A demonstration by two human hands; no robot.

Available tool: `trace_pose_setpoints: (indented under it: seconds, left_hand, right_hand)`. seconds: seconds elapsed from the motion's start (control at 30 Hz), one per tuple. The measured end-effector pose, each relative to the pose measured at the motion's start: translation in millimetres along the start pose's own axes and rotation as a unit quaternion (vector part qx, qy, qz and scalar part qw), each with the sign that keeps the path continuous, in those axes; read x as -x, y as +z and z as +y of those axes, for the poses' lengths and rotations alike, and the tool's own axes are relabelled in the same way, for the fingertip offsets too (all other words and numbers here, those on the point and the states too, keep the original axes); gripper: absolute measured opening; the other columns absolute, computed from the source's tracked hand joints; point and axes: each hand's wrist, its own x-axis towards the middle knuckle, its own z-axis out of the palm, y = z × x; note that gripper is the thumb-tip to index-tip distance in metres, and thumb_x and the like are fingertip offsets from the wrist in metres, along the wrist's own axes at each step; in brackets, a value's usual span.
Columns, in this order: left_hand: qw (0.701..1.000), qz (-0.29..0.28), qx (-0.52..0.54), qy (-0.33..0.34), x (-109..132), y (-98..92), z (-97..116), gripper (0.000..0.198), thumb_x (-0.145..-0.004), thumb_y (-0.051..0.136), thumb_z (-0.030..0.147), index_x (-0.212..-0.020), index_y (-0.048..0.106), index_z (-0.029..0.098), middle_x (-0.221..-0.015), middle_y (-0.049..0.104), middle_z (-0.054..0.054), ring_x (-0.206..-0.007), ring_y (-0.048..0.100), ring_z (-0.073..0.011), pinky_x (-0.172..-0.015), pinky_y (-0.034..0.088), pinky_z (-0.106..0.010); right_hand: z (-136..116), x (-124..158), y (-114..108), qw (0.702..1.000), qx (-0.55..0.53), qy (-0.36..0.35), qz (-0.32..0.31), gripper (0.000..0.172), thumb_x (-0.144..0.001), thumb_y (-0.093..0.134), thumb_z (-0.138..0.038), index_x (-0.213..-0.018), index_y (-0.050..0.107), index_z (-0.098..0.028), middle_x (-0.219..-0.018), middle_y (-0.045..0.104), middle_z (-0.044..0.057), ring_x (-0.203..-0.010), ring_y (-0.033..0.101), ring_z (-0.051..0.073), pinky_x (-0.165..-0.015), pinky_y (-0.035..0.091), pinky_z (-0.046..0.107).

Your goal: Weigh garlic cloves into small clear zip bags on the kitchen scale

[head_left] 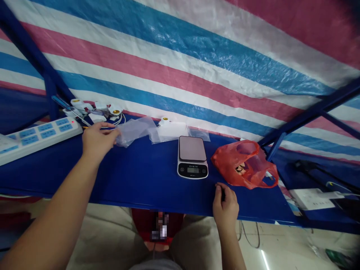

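Observation:
On the left of the blue table, my left hand [99, 139] pinches the near end of a clear plastic bag [135, 131] between thumb and fingers. The bag lies flat, stretching to the right. My right hand [225, 204] rests at the table's front edge with its fingers loosely curled, and nothing shows in it. Just beyond it, to the left, stands a digital kitchen scale [192, 156] with a bare pan. An open red plastic bag [239, 165] sits to the right of the scale; what is inside it is only partly visible.
A white power strip [50, 137] lies at the left, with a screwdriver [71, 110] and white lamp sockets [115, 111] behind it. A white box [173, 130] stands against the striped sheet [168, 75]. Another white power strip [312, 198] is at the right.

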Motion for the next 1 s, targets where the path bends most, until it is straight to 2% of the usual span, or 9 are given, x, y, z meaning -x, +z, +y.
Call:
trace_pose_setpoints:
  seconds: [0.1,0.23,0.43,0.53,0.6,0.7,0.77,0.9,1.0]
  left_hand:
    - [0.998,0.010,-0.020,-0.061,-18,3.1,6,0.049,-0.068,0.074,0.038,-0.112,0.073,0.015,-0.084,0.073,-0.004,-0.055,0.061,-0.0148,-0.054,0.051,-0.029]
    - [0.995,-0.011,-0.079,-0.054,-21,4.7,5,0.047,-0.072,0.071,0.038,-0.113,0.074,0.016,-0.078,0.071,-0.002,-0.060,0.062,-0.0167,-0.063,0.053,-0.033]
    - [0.972,0.065,-0.183,0.133,-2,-1.4,-9,0.039,-0.083,0.061,0.042,-0.110,0.066,0.015,-0.100,0.071,-0.008,-0.088,0.061,-0.0221,-0.094,0.049,-0.041]
    - [0.974,0.124,-0.126,0.139,23,-5.9,-13,0.033,-0.080,0.067,0.049,-0.085,0.056,0.018,-0.079,0.062,-0.001,-0.071,0.054,-0.0150,-0.077,0.047,-0.030]
    - [0.981,0.153,-0.044,0.111,42,-6.9,-15,0.045,-0.080,0.069,0.051,-0.065,0.038,0.021,-0.061,0.044,0.006,-0.055,0.039,-0.0090,-0.059,0.036,-0.025]
    - [0.980,0.159,0.042,0.110,62,-4.6,-15,0.059,-0.084,0.064,0.049,-0.056,0.020,0.022,-0.053,0.022,0.007,-0.051,0.021,-0.0066,-0.051,0.020,-0.026]
    - [0.984,0.133,0.037,0.111,64,-1.3,-13,0.060,-0.087,0.059,0.048,-0.053,0.019,0.022,-0.052,0.017,0.006,-0.049,0.019,-0.0067,-0.051,0.018,-0.027]
    - [0.968,0.066,-0.127,0.205,44,7.7,-6,0.048,-0.092,0.050,0.047,-0.056,0.032,0.021,-0.053,0.033,0.003,-0.055,0.035,-0.0108,-0.060,0.032,-0.028]
    - [0.915,0.009,-0.270,0.299,22,18.7,-1,0.033,-0.089,0.052,0.050,-0.089,0.058,0.017,-0.094,0.065,-0.011,-0.096,0.058,-0.0263,-0.085,0.041,-0.038]
  right_hand:
    - [0,0,-1,1.000,0.003,-0.004,0.004,0.033,-0.102,0.047,-0.041,-0.103,0.069,-0.016,-0.099,0.073,0.010,-0.094,0.065,0.023,-0.088,0.048,0.036]
    - [-1,0,-1,1.000,0.002,-0.006,0.007,0.032,-0.102,0.048,-0.040,-0.103,0.069,-0.016,-0.099,0.073,0.010,-0.093,0.065,0.023,-0.088,0.048,0.036]
    - [0,-1,-1,1.000,0.008,-0.005,0.005,0.033,-0.102,0.048,-0.041,-0.103,0.069,-0.016,-0.099,0.073,0.010,-0.093,0.065,0.024,-0.088,0.048,0.037]
    - [0,0,-1,1.000,0.013,-0.009,0.004,0.032,-0.102,0.048,-0.040,-0.103,0.069,-0.016,-0.098,0.073,0.010,-0.093,0.065,0.024,-0.087,0.048,0.037]
    - [-1,0,-1,1.000,0.016,-0.012,0.003,0.032,-0.103,0.048,-0.040,-0.103,0.068,-0.016,-0.099,0.073,0.010,-0.093,0.065,0.024,-0.087,0.048,0.037]
    - [-1,0,0,0.999,0.022,-0.022,0.009,0.031,-0.102,0.048,-0.039,-0.103,0.068,-0.015,-0.098,0.073,0.011,-0.091,0.065,0.024,-0.087,0.048,0.037]
    - [-1,0,0,0.999,0.025,-0.026,0.013,0.030,-0.102,0.049,-0.039,-0.103,0.068,-0.015,-0.098,0.072,0.010,-0.091,0.064,0.024,-0.086,0.048,0.037]
    - [0,0,0,0.999,0.028,-0.031,0.011,0.030,-0.102,0.049,-0.039,-0.103,0.068,-0.016,-0.098,0.072,0.010,-0.091,0.065,0.023,-0.086,0.048,0.036]
    - [0,0,1,0.999,0.030,-0.036,0.013,0.031,-0.103,0.048,-0.040,-0.102,0.067,-0.016,-0.097,0.072,0.010,-0.090,0.065,0.024,-0.086,0.048,0.037]
